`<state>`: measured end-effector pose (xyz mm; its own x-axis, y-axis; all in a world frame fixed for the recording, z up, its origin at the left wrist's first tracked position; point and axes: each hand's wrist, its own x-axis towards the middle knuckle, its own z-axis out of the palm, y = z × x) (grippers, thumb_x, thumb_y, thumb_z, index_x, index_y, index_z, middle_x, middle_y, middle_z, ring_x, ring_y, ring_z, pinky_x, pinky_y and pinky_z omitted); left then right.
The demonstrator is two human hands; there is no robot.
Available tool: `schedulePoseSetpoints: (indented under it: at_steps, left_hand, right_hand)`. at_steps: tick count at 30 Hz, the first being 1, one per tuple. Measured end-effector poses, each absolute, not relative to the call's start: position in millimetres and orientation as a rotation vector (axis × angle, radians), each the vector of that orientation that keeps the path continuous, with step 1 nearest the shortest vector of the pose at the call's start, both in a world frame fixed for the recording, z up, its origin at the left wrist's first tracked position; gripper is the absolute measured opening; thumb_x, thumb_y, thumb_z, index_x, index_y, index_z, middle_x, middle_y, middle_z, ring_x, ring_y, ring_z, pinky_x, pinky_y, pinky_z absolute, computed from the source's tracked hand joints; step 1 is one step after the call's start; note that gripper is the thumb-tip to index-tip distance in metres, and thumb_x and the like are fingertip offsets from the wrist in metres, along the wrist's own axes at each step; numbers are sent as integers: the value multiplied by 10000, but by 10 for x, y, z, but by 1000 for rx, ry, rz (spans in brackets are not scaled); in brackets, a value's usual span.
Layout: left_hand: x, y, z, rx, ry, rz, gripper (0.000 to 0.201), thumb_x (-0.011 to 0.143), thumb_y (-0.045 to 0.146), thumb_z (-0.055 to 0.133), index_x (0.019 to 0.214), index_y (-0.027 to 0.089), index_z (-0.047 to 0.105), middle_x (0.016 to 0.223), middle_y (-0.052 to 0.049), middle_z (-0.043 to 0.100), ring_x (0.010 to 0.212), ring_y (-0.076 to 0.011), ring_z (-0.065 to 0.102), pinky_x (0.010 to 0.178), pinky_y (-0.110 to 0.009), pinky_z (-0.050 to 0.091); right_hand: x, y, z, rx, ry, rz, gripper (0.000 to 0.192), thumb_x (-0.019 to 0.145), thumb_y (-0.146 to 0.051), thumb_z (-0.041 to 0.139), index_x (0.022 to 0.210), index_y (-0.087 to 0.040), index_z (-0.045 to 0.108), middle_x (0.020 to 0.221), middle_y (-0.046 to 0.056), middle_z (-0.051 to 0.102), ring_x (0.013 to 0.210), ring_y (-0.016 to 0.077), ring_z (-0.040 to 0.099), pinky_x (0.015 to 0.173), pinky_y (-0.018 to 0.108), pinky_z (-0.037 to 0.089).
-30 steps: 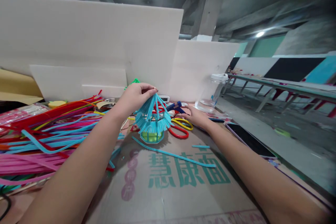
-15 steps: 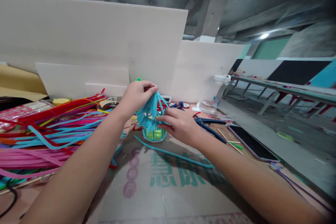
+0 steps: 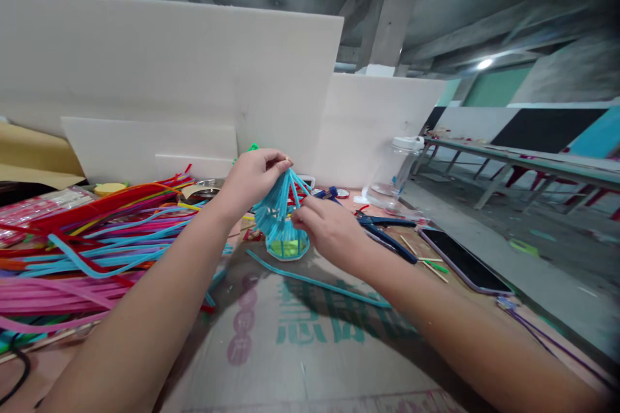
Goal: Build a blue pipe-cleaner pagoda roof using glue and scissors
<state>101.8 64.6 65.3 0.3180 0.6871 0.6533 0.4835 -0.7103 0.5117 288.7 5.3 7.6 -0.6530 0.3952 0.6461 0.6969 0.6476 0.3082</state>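
Note:
A blue pipe-cleaner structure (image 3: 276,203), shaped like a cone of many strands, stands over a round base with yellow-green inside (image 3: 287,249). My left hand (image 3: 254,181) pinches its top, where the strands meet. At its right side, my right hand (image 3: 329,226) has its fingers closed against the lower strands; their tips are partly hidden, and I take them to be on a blue pipe cleaner. One loose blue pipe cleaner (image 3: 314,281) lies curved on the cardboard (image 3: 252,381) below both hands.
To the left spreads a heap of coloured pipe cleaners (image 3: 116,239). Pliers (image 3: 387,232), thin sticks (image 3: 426,261) and a phone (image 3: 462,259) lie at the right. A clear plastic bottle (image 3: 394,171) stands behind them, and white boards (image 3: 194,64) rise at the back.
My right hand has shifted slightly, its fingers drawn closer together beside the strands. The structure's base shows a little further right. My left hand stays at the top.

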Motion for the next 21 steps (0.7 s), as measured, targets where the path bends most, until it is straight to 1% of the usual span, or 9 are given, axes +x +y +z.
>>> schedulePoseSetpoints:
  at_steps: [4, 9, 11, 12, 13, 15, 18, 19, 21]
  left_hand:
    - [1006, 636, 674, 2321, 1077, 1264, 315, 861, 389, 522, 937, 154, 717, 882, -53, 734, 771, -183, 629, 665, -252, 443]
    - [1010, 554, 717, 2312, 1150, 1239, 301, 857, 388, 523, 930, 173, 721, 754, -31, 701, 669, -170, 601, 587, -252, 420]
    - [1006, 551, 719, 2312, 1168, 1258, 297, 853, 391, 525, 931, 181, 720, 720, -25, 686, 657, -173, 599, 576, -254, 417]
    - [1004, 559, 716, 2316, 1169, 1265, 298, 852, 396, 525, 932, 184, 719, 712, -23, 682, 657, -174, 599, 575, -255, 417]
    - [1002, 568, 714, 2321, 1166, 1265, 301, 852, 401, 524, 929, 184, 718, 712, -23, 682, 660, -175, 599, 577, -255, 419]
    - [1004, 586, 709, 2332, 1161, 1255, 308, 852, 409, 523, 925, 180, 716, 734, -28, 690, 674, -176, 603, 591, -257, 425]
    - [1022, 578, 708, 2337, 1171, 1241, 308, 844, 416, 532, 910, 178, 715, 763, -36, 702, 688, -181, 610, 610, -267, 438]
    - [1029, 566, 710, 2329, 1175, 1242, 303, 841, 419, 535, 905, 184, 715, 753, -36, 701, 688, -186, 614, 609, -273, 441]
    - [1037, 535, 714, 2303, 1179, 1250, 289, 835, 421, 541, 897, 200, 717, 701, -31, 685, 678, -198, 620, 593, -284, 444]
  right_hand:
    - [3134, 51, 393, -1026, -2099, -574, 266, 1018, -337, 346, 904, -199, 542, 869, 61, 593, 745, 173, 537, 662, 287, 366]
    - [3616, 230, 582, -1363, -1899, -617, 442, 1015, -438, 234, 755, -212, 512, 806, 75, 567, 750, 201, 523, 671, 312, 348]
    - [3795, 367, 540, -1530, -1882, -570, 469, 1001, -442, 283, 662, -207, 505, 773, 73, 567, 721, 192, 521, 650, 312, 332]
    - [3876, 437, 500, -1605, -1876, -524, 445, 982, -445, 349, 652, -201, 521, 784, 72, 580, 716, 186, 524, 636, 307, 327]
    - [3952, 505, 452, -1666, -1861, -481, 375, 951, -430, 429, 689, -194, 557, 815, 70, 598, 722, 182, 531, 629, 298, 327]
    - [4084, 625, 338, -1766, -1823, -350, 174, 887, -340, 530, 878, -194, 624, 852, 58, 632, 736, 179, 550, 624, 280, 335]
    - [4225, 761, 151, -1851, -1790, -218, 231, 892, -273, 479, 1024, -183, 646, 753, 53, 654, 695, 189, 573, 606, 278, 348]
    - [4254, 798, 87, -1858, -1789, -188, 263, 903, -259, 457, 1063, -172, 646, 756, 60, 667, 698, 191, 585, 612, 279, 361]
    - [4281, 867, -45, -1853, -1809, -109, 314, 907, -234, 454, 1154, -149, 627, 851, 83, 705, 749, 187, 619, 650, 274, 403]
